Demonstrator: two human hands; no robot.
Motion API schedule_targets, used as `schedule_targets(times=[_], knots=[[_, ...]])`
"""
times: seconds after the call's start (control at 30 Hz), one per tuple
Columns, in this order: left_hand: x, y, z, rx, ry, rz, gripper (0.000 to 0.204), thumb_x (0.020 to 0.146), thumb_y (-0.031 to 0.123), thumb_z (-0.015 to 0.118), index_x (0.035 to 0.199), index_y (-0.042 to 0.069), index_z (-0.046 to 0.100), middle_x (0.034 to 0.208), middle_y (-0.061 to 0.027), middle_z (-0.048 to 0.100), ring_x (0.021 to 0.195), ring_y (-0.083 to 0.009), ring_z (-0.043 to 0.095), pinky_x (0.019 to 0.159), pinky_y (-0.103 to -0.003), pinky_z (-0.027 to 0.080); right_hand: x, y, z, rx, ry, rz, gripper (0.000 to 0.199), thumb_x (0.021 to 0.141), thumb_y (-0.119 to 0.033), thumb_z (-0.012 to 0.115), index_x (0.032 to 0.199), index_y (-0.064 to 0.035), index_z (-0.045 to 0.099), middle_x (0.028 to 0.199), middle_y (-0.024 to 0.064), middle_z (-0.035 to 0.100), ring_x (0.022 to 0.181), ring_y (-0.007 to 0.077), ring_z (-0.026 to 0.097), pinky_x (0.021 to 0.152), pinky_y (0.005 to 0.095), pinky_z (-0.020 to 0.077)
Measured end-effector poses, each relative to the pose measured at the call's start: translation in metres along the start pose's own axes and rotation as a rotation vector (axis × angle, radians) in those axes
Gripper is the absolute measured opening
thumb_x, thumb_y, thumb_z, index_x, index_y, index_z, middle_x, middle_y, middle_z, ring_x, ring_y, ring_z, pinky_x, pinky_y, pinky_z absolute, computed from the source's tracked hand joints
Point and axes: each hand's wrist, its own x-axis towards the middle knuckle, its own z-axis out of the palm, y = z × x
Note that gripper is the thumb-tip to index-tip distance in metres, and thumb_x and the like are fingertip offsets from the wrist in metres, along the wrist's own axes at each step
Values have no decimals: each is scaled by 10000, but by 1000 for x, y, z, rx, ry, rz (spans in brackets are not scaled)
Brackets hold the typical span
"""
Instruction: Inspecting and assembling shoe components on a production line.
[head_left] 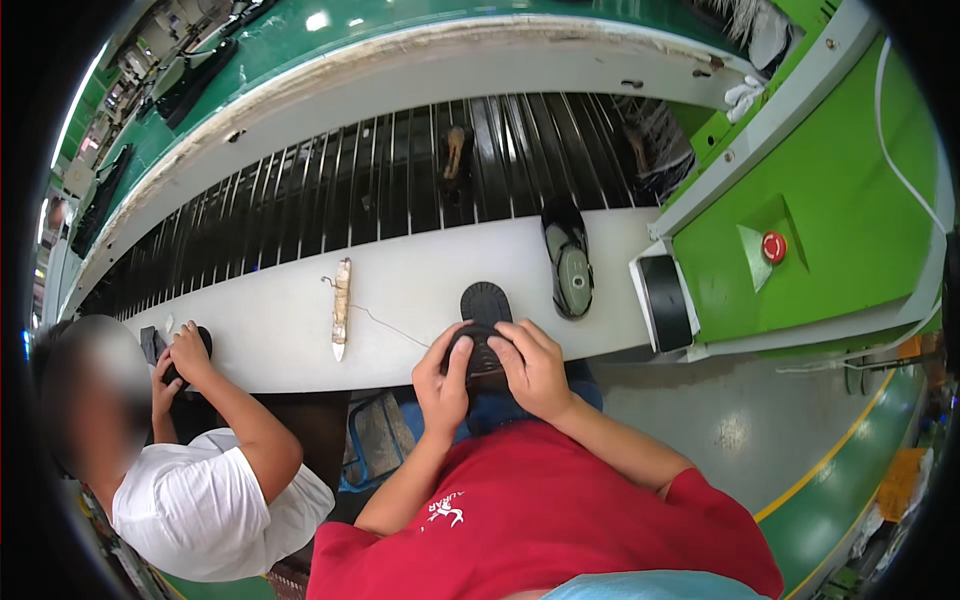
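Note:
Between my two hands is a black shoe sole (pixel 485 302) with a ridged surface, its far end at the edge of the white worktop. My left hand (pixel 442 385) grips its near end from the left, thumb on top. My right hand (pixel 533 372) closes around the same end from the right, thumb pressed on the ridges. My fingers hide part of the near end, so I cannot tell whether an upper is attached. To the right, a black shoe (pixel 570 262) with a grey-green form inside lies on the white worktop (pixel 440 270).
A tape-wrapped tool (pixel 341 305) with a white pointed tip lies left, near a thin cord. Beyond are metal rollers (pixel 330 185) carrying a brown-topped item (pixel 455 155). A green machine (pixel 810 225) with a red button stands right. At left, a co-worker (pixel 210 490) handles a dark piece.

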Motion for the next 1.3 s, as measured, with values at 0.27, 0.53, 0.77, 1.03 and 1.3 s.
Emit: schedule_targets(times=[0.27,0.53,0.77,1.03,1.3], knots=[[90,-22,18,-45,-33,-69,362,1062,224,701,1236,-91,743,1098,-116,790,1029,-137,674,963,-293,529,76,33,21,-28,62,99,264,1092,-234,615,1078,5,726,946,235,742,912,460,717,774,500,557],[99,60,36,-199,152,388,267,1041,151,755,1225,-42,735,1052,-91,777,993,-102,700,886,-253,558,104,-30,-3,140,364,-228,212,1035,-180,759,1162,-21,699,895,107,733,740,214,694,698,327,553],[93,85,25,-234,16,283,231,1023,134,786,1156,-54,763,980,-57,781,856,-80,690,764,-216,544,101,-34,-34,348,165,22,312,1087,-271,701,1063,36,750,880,36,760,771,112,667,713,269,536],[96,57,45,-644,-105,-13,284,1068,203,736,1178,-58,752,1029,-69,768,885,-87,680,788,-234,551,102,-31,-32,1071,-13,479,432,1141,-365,602,1054,18,781,954,-3,760,893,53,657,805,229,531],[100,35,43,-252,-6,127,272,1066,202,735,1177,-46,752,1023,-40,748,918,-81,663,849,-232,532,96,-15,-41,253,65,181,282,1032,-260,754,1120,8,752,904,118,739,821,180,700,796,318,552]])
